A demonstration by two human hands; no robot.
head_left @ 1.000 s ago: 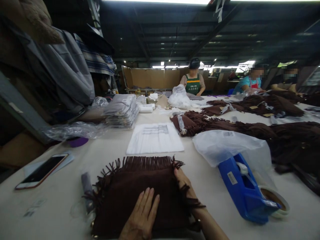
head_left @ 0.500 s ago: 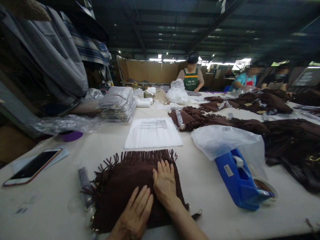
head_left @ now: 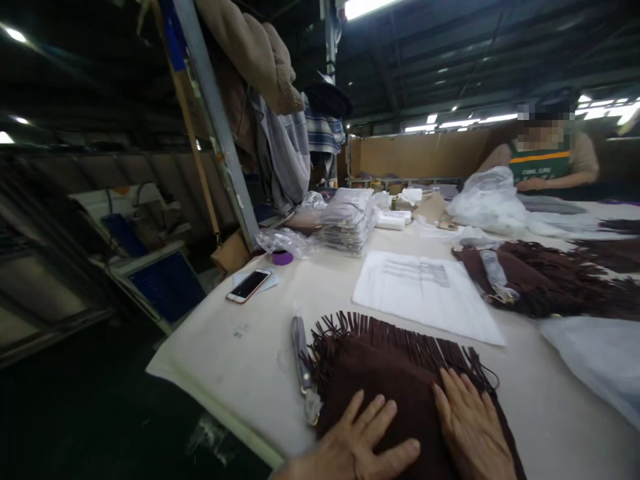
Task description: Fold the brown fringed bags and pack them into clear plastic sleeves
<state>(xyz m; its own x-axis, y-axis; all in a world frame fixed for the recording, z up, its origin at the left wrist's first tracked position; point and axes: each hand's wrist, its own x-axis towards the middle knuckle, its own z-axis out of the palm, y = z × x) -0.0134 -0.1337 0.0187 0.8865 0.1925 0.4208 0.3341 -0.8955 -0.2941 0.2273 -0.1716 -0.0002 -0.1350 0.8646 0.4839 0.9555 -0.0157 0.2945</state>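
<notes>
A dark brown fringed bag (head_left: 395,380) lies flat on the table in front of me, its fringe pointing away. My left hand (head_left: 367,437) rests on its near part with fingers spread, the thumb out to the right. Flat on the bag's right side is my right hand (head_left: 473,420), fingers stretched towards the fringe. Neither hand grips anything. Along the bag's left edge is a grey strap (head_left: 301,350) with a metal clasp and clear plastic on its end. The bag's near edge is out of view.
Beyond the bag are a stack of white printed bags (head_left: 425,283), packed items in clear plastic (head_left: 347,217), and more brown fringed pieces (head_left: 560,277). A phone (head_left: 249,287) and a purple roll (head_left: 283,257) lie left. The table edge (head_left: 215,407) drops off left. A co-worker (head_left: 543,160) stands across.
The view has swung left, bringing the table's left edge in and taking the blue tape dispenser out. My left hand's fingers have spread wider; both hands stay on the bag.
</notes>
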